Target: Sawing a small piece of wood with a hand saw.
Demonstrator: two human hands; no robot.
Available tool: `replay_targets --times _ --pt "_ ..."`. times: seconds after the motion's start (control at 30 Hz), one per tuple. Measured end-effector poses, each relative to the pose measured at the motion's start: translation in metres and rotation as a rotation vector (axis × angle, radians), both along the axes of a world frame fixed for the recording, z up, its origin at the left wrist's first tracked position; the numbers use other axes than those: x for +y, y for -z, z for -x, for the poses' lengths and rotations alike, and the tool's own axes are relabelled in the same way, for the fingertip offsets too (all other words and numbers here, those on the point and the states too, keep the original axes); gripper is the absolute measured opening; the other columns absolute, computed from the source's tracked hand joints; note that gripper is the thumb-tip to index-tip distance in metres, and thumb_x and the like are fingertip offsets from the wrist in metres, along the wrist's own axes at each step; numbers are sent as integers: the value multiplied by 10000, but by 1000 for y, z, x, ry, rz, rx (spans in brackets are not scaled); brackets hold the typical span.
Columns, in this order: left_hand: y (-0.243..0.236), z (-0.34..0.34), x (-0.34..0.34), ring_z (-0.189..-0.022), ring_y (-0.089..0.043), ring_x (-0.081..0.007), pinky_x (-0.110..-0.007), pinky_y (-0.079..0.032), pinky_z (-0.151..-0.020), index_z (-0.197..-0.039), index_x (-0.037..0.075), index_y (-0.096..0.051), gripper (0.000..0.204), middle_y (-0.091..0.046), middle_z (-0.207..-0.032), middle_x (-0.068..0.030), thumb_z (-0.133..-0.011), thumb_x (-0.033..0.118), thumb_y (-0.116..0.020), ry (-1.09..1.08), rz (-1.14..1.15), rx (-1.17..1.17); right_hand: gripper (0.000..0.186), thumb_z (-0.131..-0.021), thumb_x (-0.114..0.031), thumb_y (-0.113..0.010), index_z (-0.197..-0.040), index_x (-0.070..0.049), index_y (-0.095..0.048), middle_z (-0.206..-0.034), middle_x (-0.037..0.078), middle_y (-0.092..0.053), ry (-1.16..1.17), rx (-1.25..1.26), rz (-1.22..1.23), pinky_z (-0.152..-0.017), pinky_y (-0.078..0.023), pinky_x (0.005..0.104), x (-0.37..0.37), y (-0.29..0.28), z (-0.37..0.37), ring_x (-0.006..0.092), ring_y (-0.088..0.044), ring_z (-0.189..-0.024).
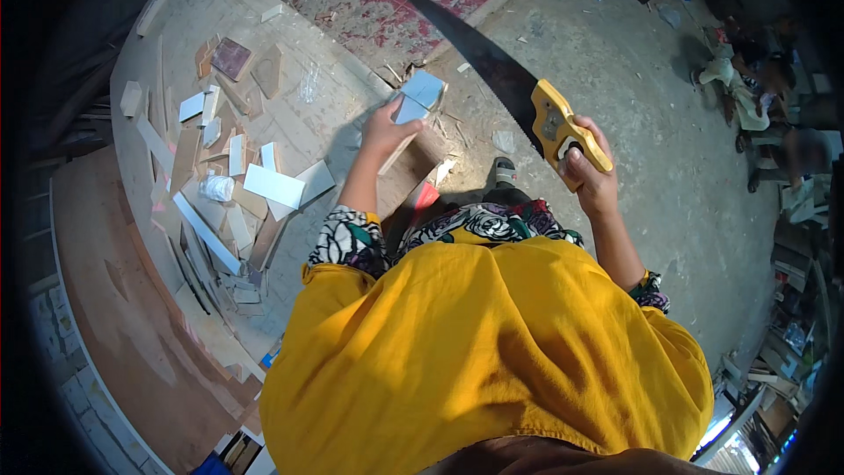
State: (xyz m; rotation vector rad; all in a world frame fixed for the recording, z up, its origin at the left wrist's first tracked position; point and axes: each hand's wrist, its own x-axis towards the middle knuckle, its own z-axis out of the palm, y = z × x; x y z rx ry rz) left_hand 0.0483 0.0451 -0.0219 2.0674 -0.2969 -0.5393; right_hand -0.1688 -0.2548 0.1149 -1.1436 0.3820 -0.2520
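Note:
My right hand [598, 178] is closed round the yellow handle of a hand saw [479, 54]. The long dark blade slants up and to the left over the floor, its toothed edge turned toward the table and apart from any wood. At the corner of the worktable [338, 92], my left hand [385, 132] grips a wooden board [424, 90] with a pale blue face. The thumb lies across the top of the board; the other fingers are partly hidden. One end of the board juts past the table edge.
Wood offcuts [274, 185], several faced white, lie heaped on the table's left side beside a clear-wrapped roll [216, 187]. A dark red block [231, 60] is farther back. Scraps litter the concrete floor [668, 123]. Other people [756, 88] sit at the far right.

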Motion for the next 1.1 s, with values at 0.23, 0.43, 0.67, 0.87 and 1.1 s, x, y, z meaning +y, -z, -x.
replay_targets --times 0.23,0.43,0.67,0.87,1.1 --pt "-50 -40 19 -811 -542 -99 -244 -435 -755 -1075 -28 -641 491 -624 -944 0 -849 407 -623 206 23 403 431 -861 -99 -655 -1268 -122 -517 -904 -42 -538 -205 57 -18 -548 -360 178 29 11 2 41 -445 -653" --pt "-74 -53 7 -797 -529 -58 -216 -436 -729 -1079 -5 -658 363 -636 -895 18 -910 307 -581 201 12 189 427 -864 -105 -657 -1269 -130 -525 -894 -47 -530 -179 42 -65 -541 -352 178 42 27 -22 28 -427 -646" --pt "-48 -78 29 -1027 -600 -383 -449 -477 -871 -1136 77 -644 316 -636 -1099 -199 -884 210 -508 -122 -611 -350 478 -857 -60 -655 -1307 -83 -493 -1082 5 -577 -157 -24 233 -749 -448 229 49 44 -25 91 -533 -866" --pt "-49 -62 3 -1003 -619 -351 -422 -483 -854 -1115 126 -657 302 -653 -1094 -170 -850 247 -577 -259 -587 -400 480 -856 -62 -646 -1308 -57 -484 -1151 72 -597 -168 -58 366 -934 -421 290 36 60 12 156 -561 -1062" --pt "-48 -64 -4 -941 -644 -328 -393 -495 -803 -1095 123 -674 421 -684 -998 -157 -762 380 -693 -219 -560 -359 436 -847 -70 -644 -1262 -27 -518 -1225 135 -585 -182 -50 589 -975 -404 328 35 43 40 234 -555 -1148"
